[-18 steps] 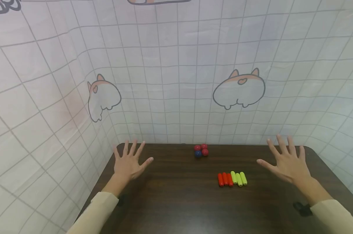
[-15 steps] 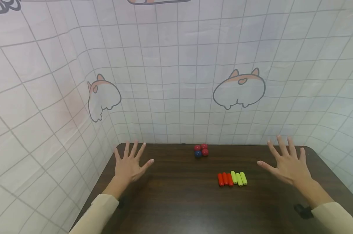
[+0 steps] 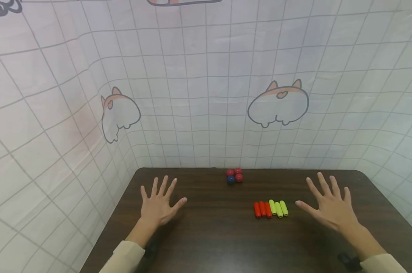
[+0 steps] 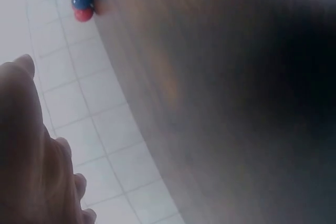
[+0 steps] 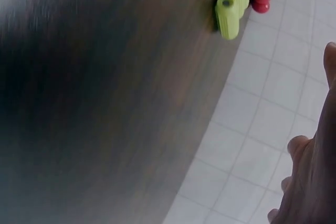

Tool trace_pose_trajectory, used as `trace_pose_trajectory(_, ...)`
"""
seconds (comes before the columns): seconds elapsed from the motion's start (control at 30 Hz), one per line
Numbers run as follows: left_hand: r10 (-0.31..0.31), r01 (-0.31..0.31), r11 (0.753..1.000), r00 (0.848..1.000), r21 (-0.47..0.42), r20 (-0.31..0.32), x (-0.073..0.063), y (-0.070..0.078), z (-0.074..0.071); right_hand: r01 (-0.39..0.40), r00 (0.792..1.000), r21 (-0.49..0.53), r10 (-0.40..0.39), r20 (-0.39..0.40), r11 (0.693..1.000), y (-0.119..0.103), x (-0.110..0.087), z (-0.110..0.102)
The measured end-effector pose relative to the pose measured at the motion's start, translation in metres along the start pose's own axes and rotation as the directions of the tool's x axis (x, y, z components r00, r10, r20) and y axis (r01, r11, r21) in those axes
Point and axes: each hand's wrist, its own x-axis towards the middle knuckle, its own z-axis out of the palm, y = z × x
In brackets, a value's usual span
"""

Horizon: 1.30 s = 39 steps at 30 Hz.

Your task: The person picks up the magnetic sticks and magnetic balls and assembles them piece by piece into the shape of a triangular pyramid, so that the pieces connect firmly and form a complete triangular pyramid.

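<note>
My left hand hovers palm down over the table's left part, fingers spread, holding nothing. On the other side my right hand is spread the same way, nearest to the yellow-green cylinders. Three red cylinders and three yellow-green cylinders lie side by side in a row between the hands, closer to the right one. Behind them, near the far edge, sits a tight cluster of shiny balls: red balls and one dark blue ball. In the right wrist view the yellow-green cylinders show holes in their ends.
The dark wood-grain table has rounded far corners. A white grid-patterned cloth with cartoon animal prints hangs behind it and along both sides. Dark shadows of the arms fall on the tabletop.
Both hands have come down and back toward the person, the left one also shifting right and the right one slightly left. The cylinders and balls stay in place.
</note>
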Motion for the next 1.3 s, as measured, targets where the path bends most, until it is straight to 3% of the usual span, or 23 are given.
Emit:
trace_pose_trajectory(0.3, -0.014, 0.018, 0.997, 0.999, -0.072, 0.052, -0.011, 0.017, 0.012, -0.038, 0.998, 0.065, 0.035, 0.048, 0.997, -0.015, -0.004, 0.011)
trace_pose_trajectory(0.57, -0.023, 0.024, 0.985, 1.000, -0.168, 0.006, -0.009, 0.035, 0.019, -0.092, 0.992, 0.132, 0.079, 0.102, 0.987, -0.021, -0.002, 0.021)
trace_pose_trajectory(0.83, -0.046, 0.034, 0.951, 0.998, -0.307, -0.032, 0.000, 0.053, 0.021, -0.152, 0.983, 0.254, 0.120, 0.138, 0.955, -0.028, 0.003, 0.026)
trace_pose_trajectory(1.03, -0.061, 0.029, 0.899, 0.996, -0.437, -0.059, 0.009, 0.068, 0.020, -0.177, 0.977, 0.359, 0.120, 0.176, 0.916, -0.030, 0.009, 0.028)
trace_pose_trajectory(1.17, -0.065, 0.002, 0.843, 0.993, -0.538, -0.099, 0.015, 0.077, 0.020, -0.190, 0.973, 0.429, 0.112, 0.200, 0.883, -0.031, 0.015, 0.028)
trace_pose_trajectory(1.3, -0.058, -0.043, 0.771, 0.989, -0.636, -0.137, 0.022, 0.085, 0.023, -0.195, 0.972, 0.519, 0.092, 0.217, 0.832, -0.033, 0.020, 0.028)
